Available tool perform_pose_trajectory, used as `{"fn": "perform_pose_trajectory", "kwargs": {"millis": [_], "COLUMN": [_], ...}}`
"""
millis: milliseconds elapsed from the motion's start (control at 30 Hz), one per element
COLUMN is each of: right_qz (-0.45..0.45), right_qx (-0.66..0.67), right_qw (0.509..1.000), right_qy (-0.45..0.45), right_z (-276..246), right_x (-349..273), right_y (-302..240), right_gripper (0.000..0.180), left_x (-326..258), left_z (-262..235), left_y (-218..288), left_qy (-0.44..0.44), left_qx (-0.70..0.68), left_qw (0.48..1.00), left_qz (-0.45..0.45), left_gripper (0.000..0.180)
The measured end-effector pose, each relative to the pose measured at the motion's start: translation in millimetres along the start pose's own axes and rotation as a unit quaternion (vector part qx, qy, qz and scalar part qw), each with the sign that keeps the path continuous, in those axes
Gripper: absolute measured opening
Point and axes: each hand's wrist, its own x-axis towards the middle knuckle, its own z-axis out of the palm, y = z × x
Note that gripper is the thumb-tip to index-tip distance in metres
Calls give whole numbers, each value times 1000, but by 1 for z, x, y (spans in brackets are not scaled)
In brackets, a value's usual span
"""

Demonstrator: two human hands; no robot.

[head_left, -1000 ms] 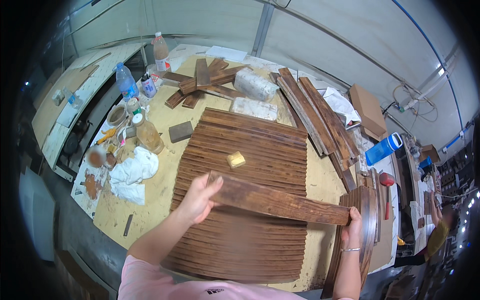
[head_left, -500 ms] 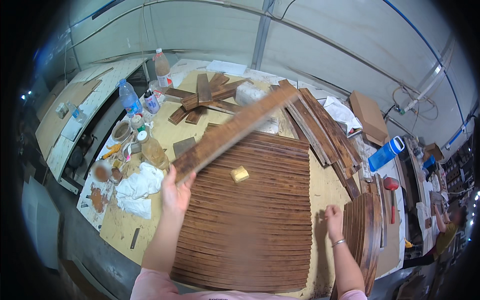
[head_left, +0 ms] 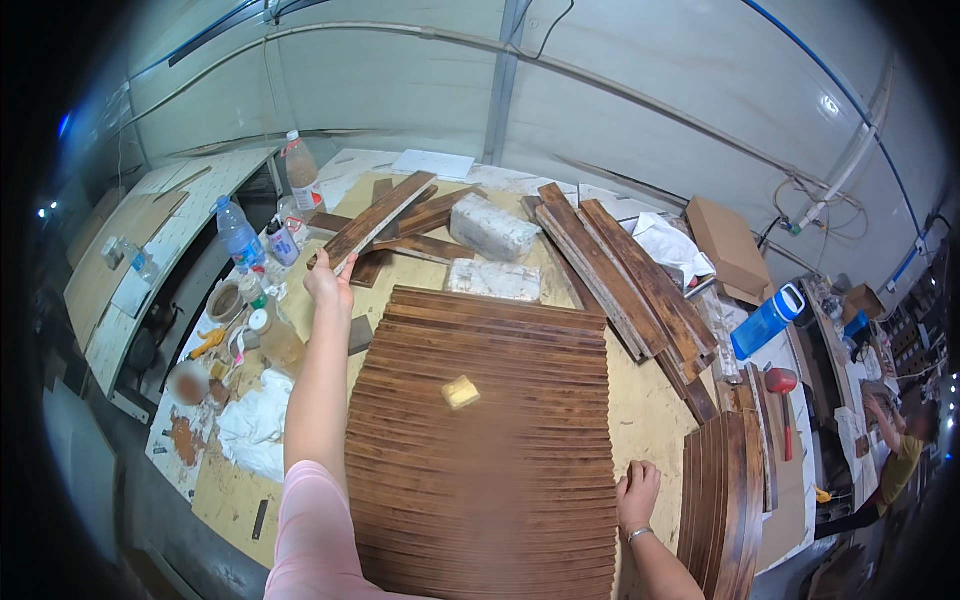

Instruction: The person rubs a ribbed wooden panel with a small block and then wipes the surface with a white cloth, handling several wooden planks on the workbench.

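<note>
My left hand is stretched out to the far left and grips the near end of a dark brown wooden plank. The plank points away over a loose pile of similar planks. My right hand rests, fingers curled, on the table at the right edge of a large panel of dark wooden slats laid side by side. A small yellow block lies on the panel's middle.
Long planks lean across the back right. Two whitish wrapped blocks sit behind the panel. Bottles, jars and white rags crowd the left edge. Curved slats, a blue flask and a cardboard box are on the right.
My left hand lifted the plank off the slat panel and swung it away to the back left pile. My right hand let go of its end and dropped to the table.
</note>
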Motion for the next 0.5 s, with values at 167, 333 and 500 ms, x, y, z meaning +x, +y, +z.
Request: {"fn": "perform_pose_trajectory", "kwargs": {"millis": [167,333,500], "right_qz": [4,11,11], "right_qx": [3,6,6], "right_qw": [1000,1000,1000], "right_qy": [-10,-15,-15], "right_z": [-3,-5,-6], "right_x": [2,1,2], "right_y": [-4,-4,-7], "right_gripper": [36,36,37], "left_x": [25,54,56], "left_z": [12,-9,-25], "left_y": [-40,-50,-43], "left_qy": [27,-18,-37], "left_qx": [-6,98,172], "left_qw": [999,994,982], "left_qz": [25,-34,-68], "left_gripper": [29,38,45]}}
